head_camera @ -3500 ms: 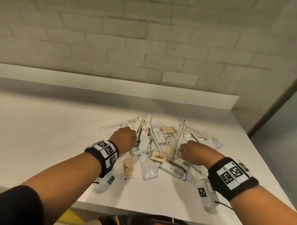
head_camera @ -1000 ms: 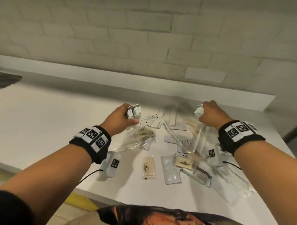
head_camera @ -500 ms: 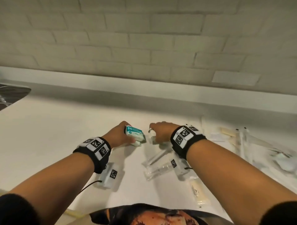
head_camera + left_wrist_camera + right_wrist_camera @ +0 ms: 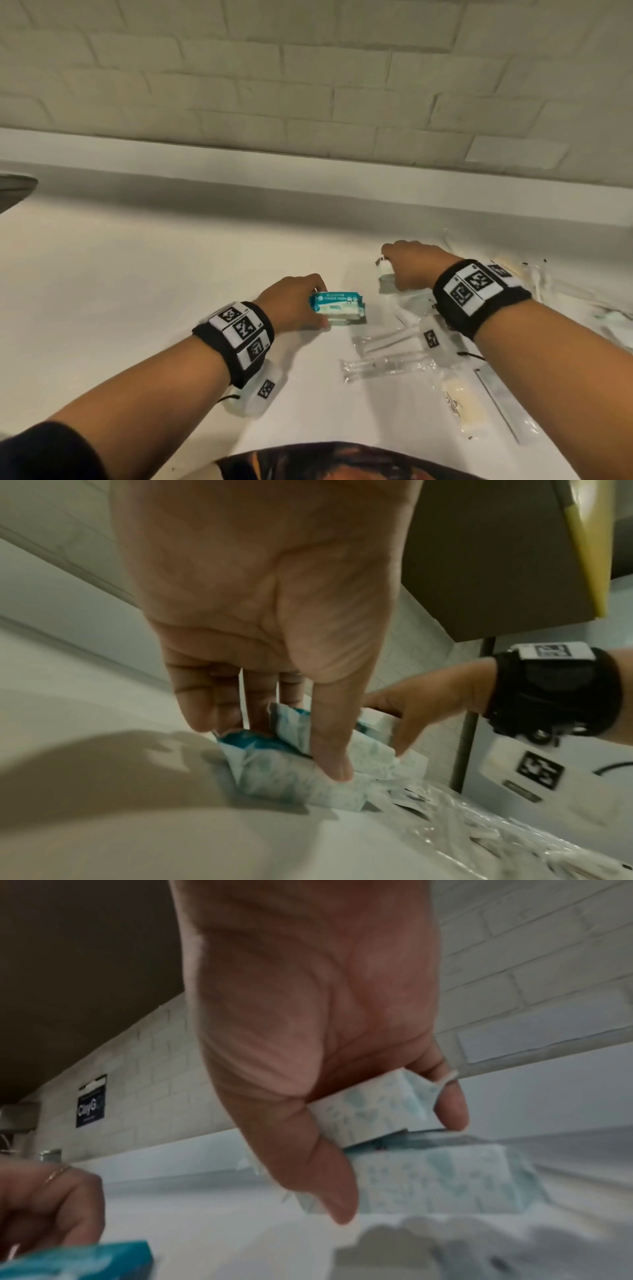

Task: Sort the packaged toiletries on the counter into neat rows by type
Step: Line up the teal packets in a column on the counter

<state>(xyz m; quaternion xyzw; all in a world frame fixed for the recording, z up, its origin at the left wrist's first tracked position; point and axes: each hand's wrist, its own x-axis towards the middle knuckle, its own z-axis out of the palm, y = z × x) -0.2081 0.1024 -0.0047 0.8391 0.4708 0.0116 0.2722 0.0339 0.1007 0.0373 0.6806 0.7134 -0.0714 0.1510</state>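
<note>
— Where are the wipe packs?

— Two of them, stacked, sit under the left hand (image 4: pixel 294 305): the teal-topped wipe pack (image 4: pixel 337 301) on top, a paler one beneath, both down on the counter (image 4: pixel 137 291). The thumb (image 4: pixel 330 750) presses the near side and the fingers curl over the far side, so that hand is grasping the stack. Half a second ago the stack was a little off the surface; now it rests there.

— And the other hand?

— The right hand (image 4: pixel 414 267) pinches a pale patterned pack (image 4: pixel 373 1110) between thumb and fingertips, and this pack lies on top of a second pale pack (image 4: pixel 445 1177) that sits on the counter just below the fingers. A moment back this hand was right beside the left one; now it is further out, towards the wall and away from the left fingers.

— What does that mean for the sorting?

— I judge the wipes are being gathered as one type, on bare counter to the left of the remaining pile. A second ago both hands were above the heap, each lifting small packs; now the packs are down or nearly down.

— What is left?

— Plenty. Clear-wrapped toothbrushes (image 4: pixel 387 363) lie just behind the right wrist, a cream-coloured sachet (image 4: pixel 459 404) nearer the body, and more wrapped pieces beyond the right forearm, all unsorted. The wipe row itself is not yet squared, and neither hand has let go.
</note>
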